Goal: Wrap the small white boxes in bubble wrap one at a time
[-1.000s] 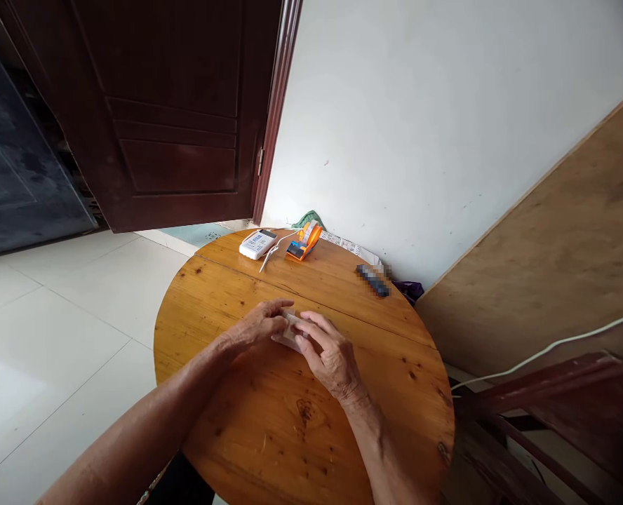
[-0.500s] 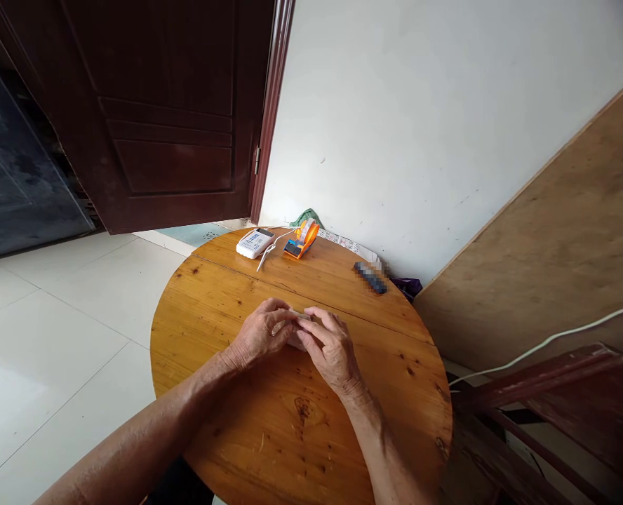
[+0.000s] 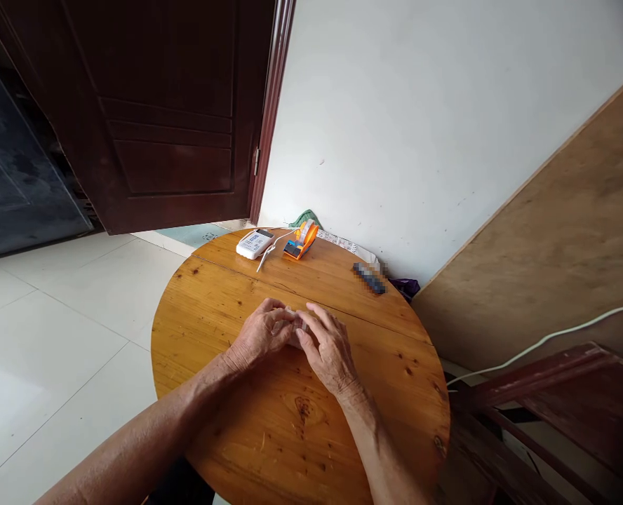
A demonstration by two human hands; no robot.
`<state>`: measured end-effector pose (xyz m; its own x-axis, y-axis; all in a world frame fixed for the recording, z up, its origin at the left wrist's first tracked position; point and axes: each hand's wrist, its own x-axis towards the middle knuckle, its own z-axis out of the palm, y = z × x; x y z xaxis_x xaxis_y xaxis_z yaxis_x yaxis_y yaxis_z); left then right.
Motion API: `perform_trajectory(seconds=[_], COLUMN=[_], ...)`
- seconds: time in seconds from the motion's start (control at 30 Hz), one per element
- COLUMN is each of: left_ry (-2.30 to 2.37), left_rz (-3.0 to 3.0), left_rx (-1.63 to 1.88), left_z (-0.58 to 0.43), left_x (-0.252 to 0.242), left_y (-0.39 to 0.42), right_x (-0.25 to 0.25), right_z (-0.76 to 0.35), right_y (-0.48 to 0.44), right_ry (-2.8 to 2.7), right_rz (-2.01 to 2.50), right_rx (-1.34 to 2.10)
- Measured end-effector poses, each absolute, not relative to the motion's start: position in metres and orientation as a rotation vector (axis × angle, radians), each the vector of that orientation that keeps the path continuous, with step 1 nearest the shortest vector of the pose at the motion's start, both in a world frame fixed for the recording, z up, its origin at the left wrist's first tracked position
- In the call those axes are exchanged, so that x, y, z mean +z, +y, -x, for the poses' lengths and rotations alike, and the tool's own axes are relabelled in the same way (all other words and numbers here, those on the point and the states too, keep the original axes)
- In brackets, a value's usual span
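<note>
A small, pale, box-like object [image 3: 295,339] sits at the middle of the round wooden table [image 3: 269,435], largely covered by my fingers. My left hand [image 3: 262,331] is curled around its left side, thumb in front and fingers over the top. On the other side, my right hand [image 3: 328,346] has its thumb against the front and its fingertips at the top edge. Both hands grip the object between them; its exact kind cannot be made out.
Toward the far edge lie a white device with a cable [image 3: 255,243], an orange tape dispenser [image 3: 302,240] and a dark, pixelated long object [image 3: 369,278]. Behind the table stands a white wall [image 3: 396,126]. A dark red door [image 3: 175,112] is at the left, reddish wooden furniture [image 3: 569,393] at the right.
My right fingers have shifted slightly along the top of the pale object, leaving a little more of it showing. My left hand has stayed nearly in place.
</note>
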<state>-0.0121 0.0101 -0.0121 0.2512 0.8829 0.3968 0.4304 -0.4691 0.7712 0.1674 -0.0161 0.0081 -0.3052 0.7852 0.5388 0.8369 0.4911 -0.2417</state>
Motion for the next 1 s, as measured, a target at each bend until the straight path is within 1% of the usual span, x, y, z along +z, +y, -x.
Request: perform_trajectory(seconds=[0.27,0.43,0.63,0.83,1.0], left_ry=[1.201,1.182,1.058,1.116,1.109], left_rz=[-1.989,-1.903,-1.482,-0.870,-0.749], left_rx=[1.128,1.155,1.224,1.306,1.334], left_z=[0.012,0.011,0.016,0.027,0.033], left_x=[-0.009,-0.010,0.003,0.007,0.003], left_y=[0.007,0.008,0.007,0.020,0.031], right_x=[0.012,0.014,0.014,0.010,0.002], right_z=[-0.167,-0.162,-0.172,-0.186,-0.190], right_y=[-0.018,-0.021,-0.016,-0.007,-0.004], right_ry=[-2.168,-2.188,-1.876,-1.598,-1.433], right_rz=[1.313,1.225,1.189,1.252,1.291], right_rx=[-0.189,-0.206,0.055,0.286,0.490])
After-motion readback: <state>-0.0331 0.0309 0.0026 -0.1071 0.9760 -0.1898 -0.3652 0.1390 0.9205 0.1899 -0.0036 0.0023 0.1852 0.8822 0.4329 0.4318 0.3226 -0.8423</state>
